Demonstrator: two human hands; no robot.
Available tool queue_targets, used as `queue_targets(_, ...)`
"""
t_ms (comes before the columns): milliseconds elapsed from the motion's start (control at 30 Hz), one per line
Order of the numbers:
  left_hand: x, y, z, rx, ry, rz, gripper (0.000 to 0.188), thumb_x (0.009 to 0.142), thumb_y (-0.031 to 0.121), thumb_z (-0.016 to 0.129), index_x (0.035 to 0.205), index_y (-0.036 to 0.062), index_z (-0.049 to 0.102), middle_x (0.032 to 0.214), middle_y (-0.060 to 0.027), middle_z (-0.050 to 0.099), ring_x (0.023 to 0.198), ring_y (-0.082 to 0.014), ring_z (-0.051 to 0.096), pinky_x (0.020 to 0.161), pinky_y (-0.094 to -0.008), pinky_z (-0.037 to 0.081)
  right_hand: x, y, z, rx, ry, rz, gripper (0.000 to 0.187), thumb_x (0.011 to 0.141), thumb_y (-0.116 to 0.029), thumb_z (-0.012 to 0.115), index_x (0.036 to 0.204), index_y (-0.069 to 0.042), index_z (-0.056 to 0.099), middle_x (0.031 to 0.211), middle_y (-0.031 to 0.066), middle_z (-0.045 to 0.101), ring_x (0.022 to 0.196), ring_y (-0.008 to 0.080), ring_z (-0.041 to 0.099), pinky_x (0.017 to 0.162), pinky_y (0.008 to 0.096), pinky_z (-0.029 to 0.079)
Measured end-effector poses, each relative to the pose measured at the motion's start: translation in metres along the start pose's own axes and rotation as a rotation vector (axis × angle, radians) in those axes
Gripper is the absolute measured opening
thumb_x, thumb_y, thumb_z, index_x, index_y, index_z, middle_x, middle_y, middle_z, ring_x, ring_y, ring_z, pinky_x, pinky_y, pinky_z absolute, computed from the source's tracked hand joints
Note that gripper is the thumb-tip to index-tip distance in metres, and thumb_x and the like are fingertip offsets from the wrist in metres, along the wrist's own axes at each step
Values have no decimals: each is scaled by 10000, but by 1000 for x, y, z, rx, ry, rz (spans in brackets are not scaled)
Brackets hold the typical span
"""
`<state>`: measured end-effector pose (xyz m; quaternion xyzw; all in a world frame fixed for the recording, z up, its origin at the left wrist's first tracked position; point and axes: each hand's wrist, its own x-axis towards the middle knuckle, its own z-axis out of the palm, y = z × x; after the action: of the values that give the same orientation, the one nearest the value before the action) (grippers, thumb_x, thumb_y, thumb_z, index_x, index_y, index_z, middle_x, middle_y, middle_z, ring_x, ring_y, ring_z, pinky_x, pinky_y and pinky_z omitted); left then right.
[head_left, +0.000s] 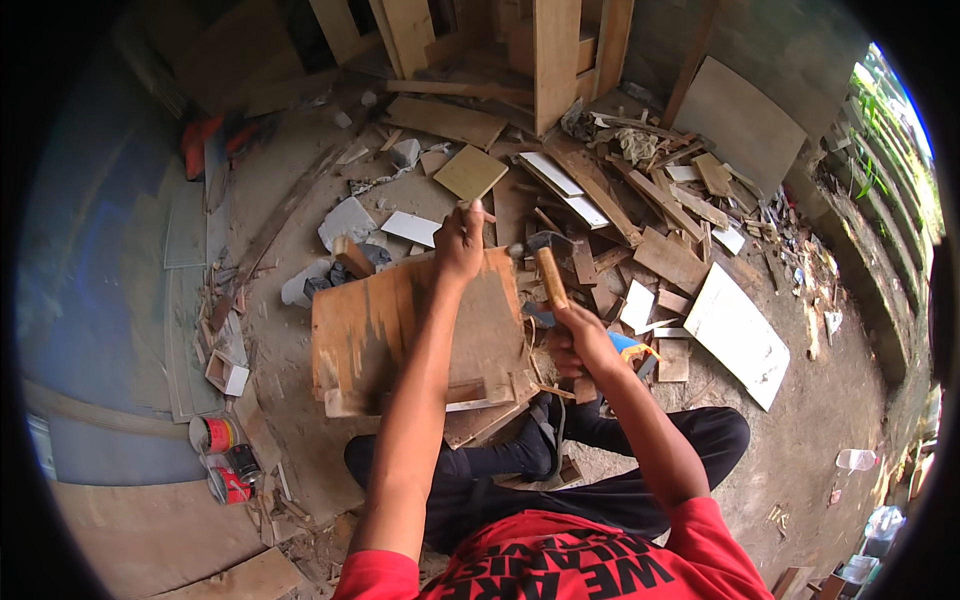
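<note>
My right hand (pixel 588 345) is wrapped round the wooden handle of a hammer (pixel 551 278), its dark metal head raised beside the far right corner of a worn wooden box (pixel 375 315). The box, with stained, peeling plywood on top, lies in front of my crossed legs. Above its far edge my left hand (pixel 460 245) is closed; whatever its fingers grip, if anything, is too small to make out. Just beyond that hand a square yellowish board (pixel 470 173) lies on the floor. A blue and orange tool handle (pixel 628 347) shows beside my right hand, partly hidden.
Scrap wood (pixel 672 260) is heaped at the right, with a large white board (pixel 738 335) near it. Tall planks (pixel 556 65) lean at the back. Red tins (pixel 213 434) stand at the left. A clear plastic container (pixel 856 460) lies far right.
</note>
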<state>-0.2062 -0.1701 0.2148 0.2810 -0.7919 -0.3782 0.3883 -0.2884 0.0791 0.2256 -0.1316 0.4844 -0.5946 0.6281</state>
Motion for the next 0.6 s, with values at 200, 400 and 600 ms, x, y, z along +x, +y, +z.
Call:
queue_targets(200,-1,-1,9,-71,69,126,495,1046,437,380,913,33,635,876,-145,705,856,-346,670,768,-417,509,15,6,1,182,244,-281,338,1053,-377,409,1242,-110,492,636,-29,336,400,79,291,354,273,255)
queue_targets(400,-1,-8,6,-39,63,120,481,1047,429,376,947,29,624,903,-152,708,864,-348,677,783,-427,514,5,4,-6,118,137,-98,329,1052,-386,410,1219,-116,494,637,-33,330,410,82,291,373,269,263)
queue_targets(600,-2,-10,8,7,53,107,496,1052,425,340,955,34,628,915,-155,708,887,-364,673,786,-436,514,-5,-6,8,-75,13,31,317,1054,-402,416,1121,-107,509,648,-31,358,436,79,325,404,266,259)
